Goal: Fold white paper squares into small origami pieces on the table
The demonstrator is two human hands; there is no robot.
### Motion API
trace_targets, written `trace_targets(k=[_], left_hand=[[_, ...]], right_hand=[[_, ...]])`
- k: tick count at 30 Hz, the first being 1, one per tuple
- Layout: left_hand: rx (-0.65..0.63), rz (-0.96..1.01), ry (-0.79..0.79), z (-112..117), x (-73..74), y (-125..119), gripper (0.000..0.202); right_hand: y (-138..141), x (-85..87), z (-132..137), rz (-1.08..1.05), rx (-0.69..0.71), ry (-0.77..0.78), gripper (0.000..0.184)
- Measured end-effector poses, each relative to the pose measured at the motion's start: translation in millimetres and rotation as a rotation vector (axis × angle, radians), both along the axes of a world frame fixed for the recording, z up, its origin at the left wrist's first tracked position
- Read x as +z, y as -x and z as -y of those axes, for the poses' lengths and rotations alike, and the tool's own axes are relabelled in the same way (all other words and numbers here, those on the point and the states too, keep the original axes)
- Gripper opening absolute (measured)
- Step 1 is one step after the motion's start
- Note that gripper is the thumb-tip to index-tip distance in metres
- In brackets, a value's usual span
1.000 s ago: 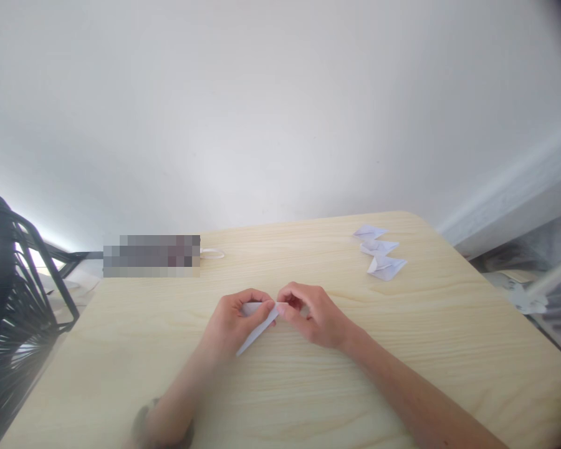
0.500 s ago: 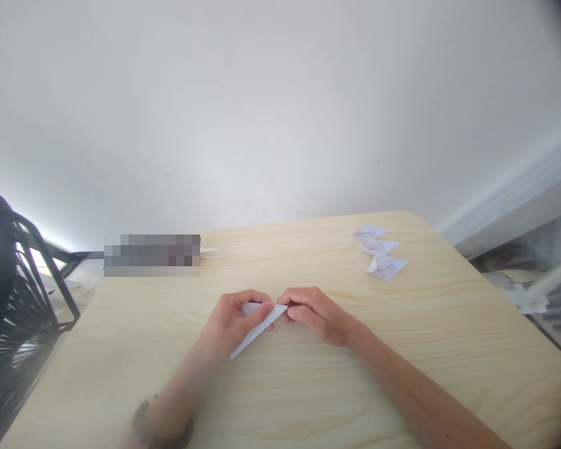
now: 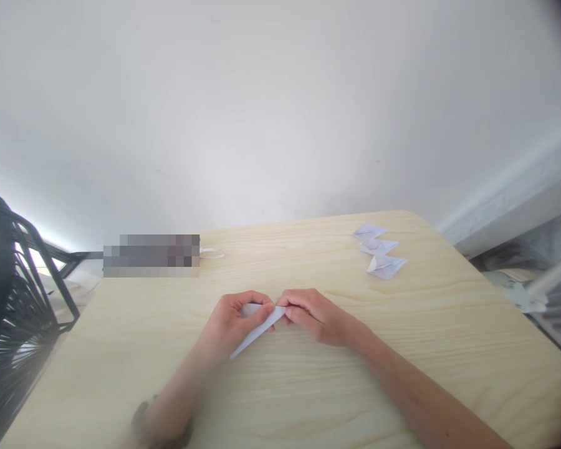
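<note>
A small folded white paper piece (image 3: 257,329) lies at the middle of the light wooden table (image 3: 308,386), its long pointed edge running down to the left. My left hand (image 3: 231,321) curls over its upper part and pinches it. My right hand (image 3: 311,313) meets it from the right, fingers closed on the paper's right tip. Both hands rest low on the tabletop and touch each other at the paper.
Three folded white paper shapes (image 3: 379,249) lie in a row near the table's far right corner. A white loop (image 3: 211,252) lies at the far edge beside a blurred patch. A black slatted chair (image 3: 9,299) stands at the left. A white wall rises behind.
My right hand has flattened and slid slightly left along the paper's right tip. The paper's lower point has shifted a little down and left. My left hand has stayed in place.
</note>
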State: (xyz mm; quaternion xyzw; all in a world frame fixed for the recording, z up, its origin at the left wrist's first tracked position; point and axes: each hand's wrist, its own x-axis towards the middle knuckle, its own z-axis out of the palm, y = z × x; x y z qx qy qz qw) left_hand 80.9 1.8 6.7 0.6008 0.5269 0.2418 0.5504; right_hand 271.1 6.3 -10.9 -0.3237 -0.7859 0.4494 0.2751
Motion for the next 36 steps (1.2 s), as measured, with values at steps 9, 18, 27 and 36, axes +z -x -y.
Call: trace_targets(k=[9,18,27,36], left_hand=[[-0.033,-0.011,-0.058,1.7,-1.3,-0.5,0.027],[-0.012,0.054,0.071,0.2,-0.8,2.0,0.026],[0.062,0.020,-0.002,-0.7,0.9,-1.8,0.026],[-0.031,-0.220,-0.589,1.5,-4.1,-1.6,0.037]], right_hand=[[7.9,-2.8,2.1,0.037,-0.077,-0.090,0.016],[-0.6,7.4,-1.6,0.037,0.047,-0.005,0.018],[2.0,-1.0,-0.6,0.004,-0.071,0.035,0.018],[1.5,-12.5,-2.5,-0.078,-0.447,0.001,0.028]])
